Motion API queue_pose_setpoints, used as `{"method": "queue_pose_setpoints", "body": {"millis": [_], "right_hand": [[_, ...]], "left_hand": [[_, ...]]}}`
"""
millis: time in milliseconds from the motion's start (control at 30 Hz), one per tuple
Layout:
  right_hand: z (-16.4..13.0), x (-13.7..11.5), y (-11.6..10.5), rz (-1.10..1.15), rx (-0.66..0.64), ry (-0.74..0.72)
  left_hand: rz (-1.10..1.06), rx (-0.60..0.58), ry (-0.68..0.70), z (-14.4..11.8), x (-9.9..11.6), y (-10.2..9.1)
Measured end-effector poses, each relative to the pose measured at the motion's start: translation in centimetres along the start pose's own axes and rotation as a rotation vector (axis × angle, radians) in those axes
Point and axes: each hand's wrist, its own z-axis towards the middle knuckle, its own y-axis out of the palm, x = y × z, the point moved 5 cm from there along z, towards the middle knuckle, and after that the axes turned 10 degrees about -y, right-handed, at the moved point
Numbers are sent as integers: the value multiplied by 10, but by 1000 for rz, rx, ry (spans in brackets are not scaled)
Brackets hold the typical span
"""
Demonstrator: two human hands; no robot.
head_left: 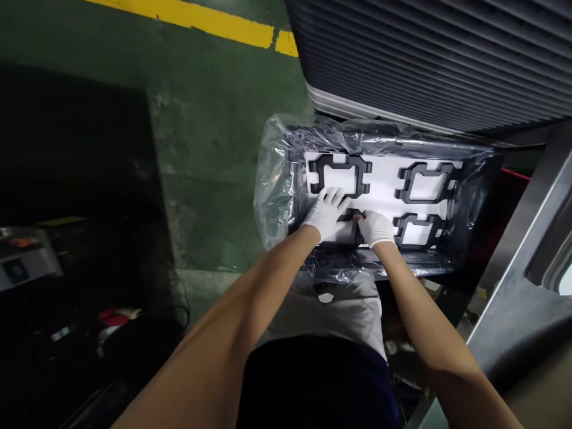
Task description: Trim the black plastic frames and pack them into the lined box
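Observation:
A dark box lined with clear plastic [272, 179] has a white sheet [382, 182] on its bottom. On the sheet lie black plastic frames with notched corners: one far left [315, 170], one far right [406, 179], one near right [404, 232]. The fourth, a near-left black frame [351, 214], is partly hidden under my hands. My left hand [327, 213], in a white glove, lies over its left part with fingers spread. Gloved in white too, my right hand [376, 229] curls its fingers on that frame's right edge.
A dark ribbed panel [429, 65] rises just beyond the box. To the right runs a metal frame edge [522, 232]. Green floor [214, 161] with a yellow line [214, 19] lies to the left. Blurred items [27, 259] sit in shadow at far left.

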Motion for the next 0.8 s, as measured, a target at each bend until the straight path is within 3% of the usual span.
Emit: {"method": "queue_pose_setpoints", "body": {"millis": [233,467,800], "right_hand": [[28,-19,-6,-31,309,-90],[45,-31,5,-31,386,-64],[61,-31,-8,116,465,-117]], "left_hand": [[-170,197,-264,23,12,-10],[-212,301,-147,28,12,-18],[-257,325,-116,54,9,-14]]}}
